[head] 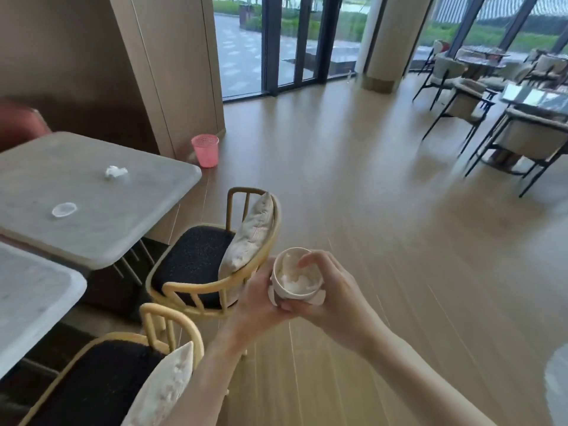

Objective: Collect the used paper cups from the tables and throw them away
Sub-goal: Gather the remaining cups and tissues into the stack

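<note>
Bare forearms, left hand (261, 298) and right hand (333, 298), apparently without rings.

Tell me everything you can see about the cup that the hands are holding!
The paper cup is white or cream and looks a bit crumpled. It is tilted, so its open mouth faces the camera, and crumpled white tissue is stuffed inside. More white paper pokes out beneath it. The left hand wraps its side from the left; the right hand holds it from the right, with fingertips curling over the rim. It is held in the air above the wooden floor, beside a chair.
</note>
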